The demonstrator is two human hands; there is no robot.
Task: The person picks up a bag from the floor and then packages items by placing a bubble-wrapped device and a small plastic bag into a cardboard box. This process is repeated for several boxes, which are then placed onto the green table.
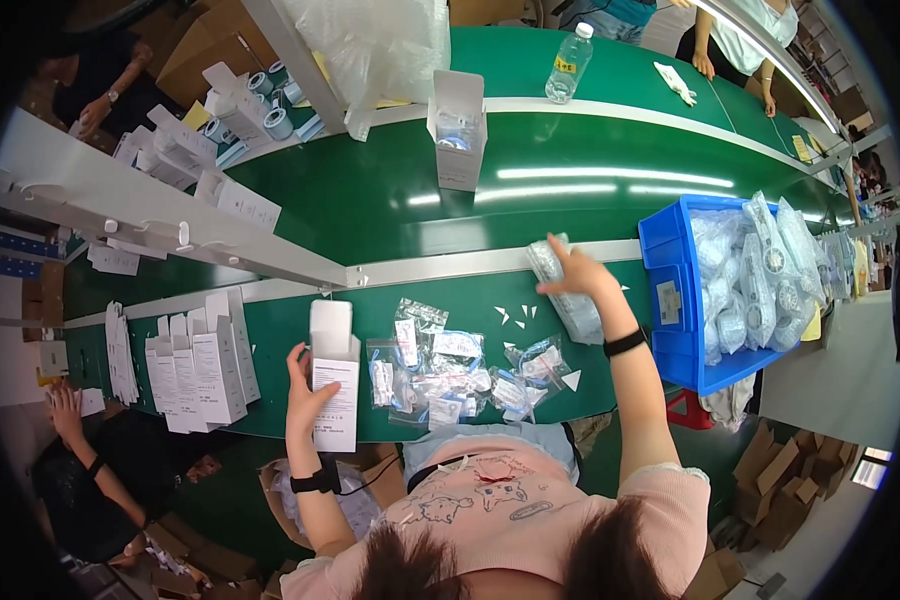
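Note:
My left hand [305, 393] grips a tall white carton [335, 405] by its sides, and the carton's top flap stands up. Over to the right, my right hand [584, 274] has its fingers around a bubble-wrapped package [577, 315] at the far edge of the green table. Between the hands lie several clear zip bags [432, 380] with blue cables and white labels inside. Small white paper triangles [522, 322] are scattered near the package. A blue bin [673, 345] full of bubble-wrapped items stands right of my right forearm.
Several white cartons [198, 370] stand in a row at the left. Beyond a metal rail, an open carton [458, 160] sits on the green belt. A plastic bottle [568, 72] and a white glove [676, 84] are farther back. Other people work around the line.

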